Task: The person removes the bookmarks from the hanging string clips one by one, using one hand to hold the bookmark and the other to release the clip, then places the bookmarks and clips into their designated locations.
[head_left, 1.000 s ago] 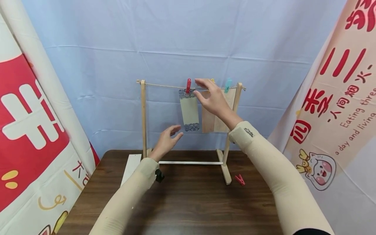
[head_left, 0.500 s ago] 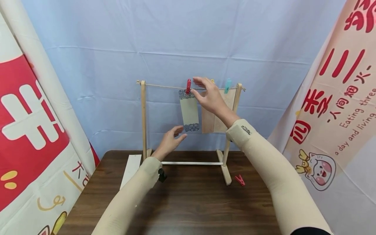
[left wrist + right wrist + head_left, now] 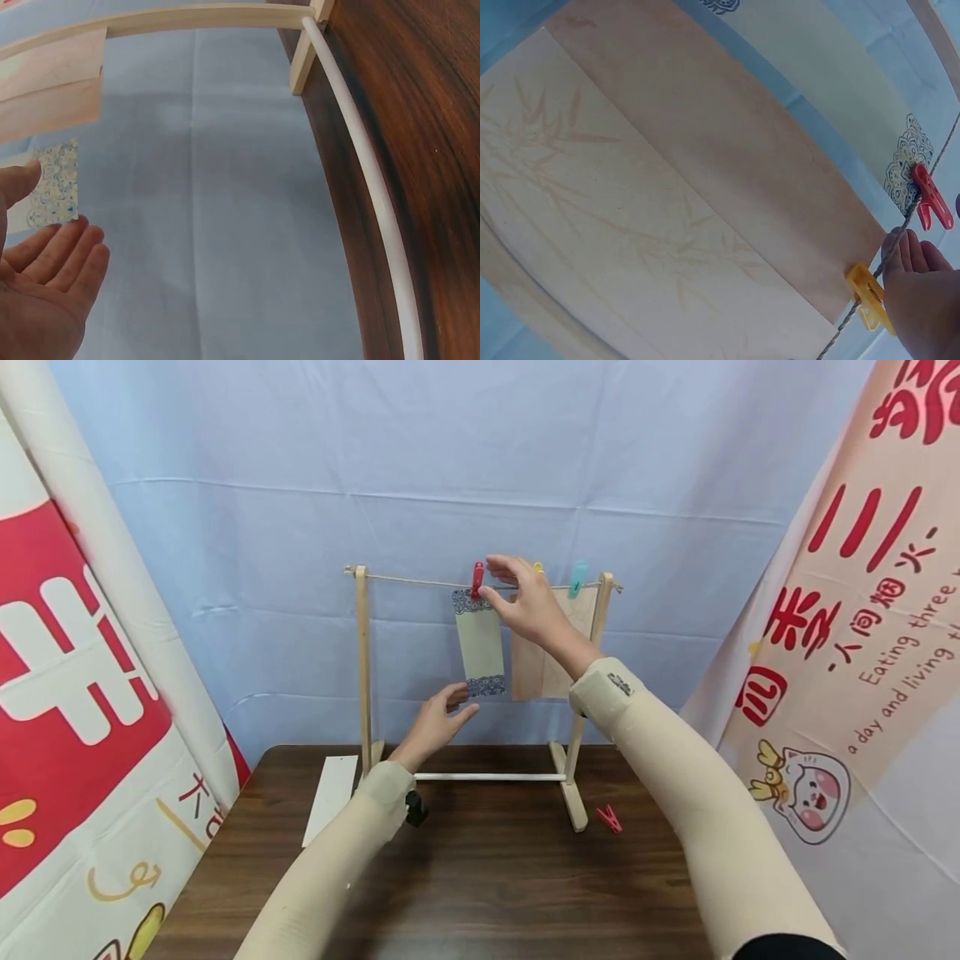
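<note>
A cream card with blue patterned ends (image 3: 481,645) hangs from the rope (image 3: 412,581), clipped at its top by a red clothespin (image 3: 477,580). Just right of that clothespin is my right hand (image 3: 534,608), fingers loosely bent and nothing gripped. The right wrist view shows its fingertips at the rope, between the red clothespin and a yellow clothespin (image 3: 865,294). My left hand (image 3: 435,727) is at the card's lower end, thumb and fingers spread apart. In the left wrist view its fingertips lie right at the patterned corner (image 3: 58,187).
A pinkish-brown card (image 3: 705,142) and a bamboo-print card (image 3: 622,202) hang further right, near a teal clothespin (image 3: 577,579). The wooden frame (image 3: 363,668) has a white bottom rod (image 3: 491,777). On the table (image 3: 480,877) lie a white strip (image 3: 331,797) and a pink clothespin (image 3: 609,818).
My right hand has shifted slightly left, closer to the red clothespin. My left hand has moved a little right, under the card's lower end. The card still hangs from the rope.
</note>
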`<state>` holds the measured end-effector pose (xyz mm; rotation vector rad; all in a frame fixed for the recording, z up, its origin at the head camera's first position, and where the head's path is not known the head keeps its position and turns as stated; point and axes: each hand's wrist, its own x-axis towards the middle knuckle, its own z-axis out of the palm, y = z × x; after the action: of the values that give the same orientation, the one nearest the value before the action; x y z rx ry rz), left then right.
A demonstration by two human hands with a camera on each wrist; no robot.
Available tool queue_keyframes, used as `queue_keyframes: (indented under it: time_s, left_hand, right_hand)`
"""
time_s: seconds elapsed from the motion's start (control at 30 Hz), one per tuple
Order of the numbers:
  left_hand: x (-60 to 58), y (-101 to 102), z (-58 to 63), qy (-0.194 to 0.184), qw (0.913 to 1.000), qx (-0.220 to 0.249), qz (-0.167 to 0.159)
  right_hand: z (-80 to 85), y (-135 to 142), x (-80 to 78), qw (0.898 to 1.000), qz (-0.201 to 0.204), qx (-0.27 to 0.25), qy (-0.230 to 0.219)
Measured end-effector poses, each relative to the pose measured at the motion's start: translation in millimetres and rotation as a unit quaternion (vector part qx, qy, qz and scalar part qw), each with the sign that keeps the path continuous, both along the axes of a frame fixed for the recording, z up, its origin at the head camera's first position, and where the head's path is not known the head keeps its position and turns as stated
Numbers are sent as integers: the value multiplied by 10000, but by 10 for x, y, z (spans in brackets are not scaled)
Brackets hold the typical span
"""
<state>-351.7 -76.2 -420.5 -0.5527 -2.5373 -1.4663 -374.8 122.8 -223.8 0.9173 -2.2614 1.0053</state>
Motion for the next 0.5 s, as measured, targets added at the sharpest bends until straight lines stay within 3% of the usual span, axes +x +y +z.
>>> queue_keyframes:
  time_s: [0.3,0.5]
  left_hand:
    - [12,1,-15,-53,9999,71,97]
    - [29,11,-29,-23,9999,4,148]
  right_hand:
    - [30,-58,-52,9999,156,-45,-58]
    - [50,-77,-72,9989,135,-129,-430]
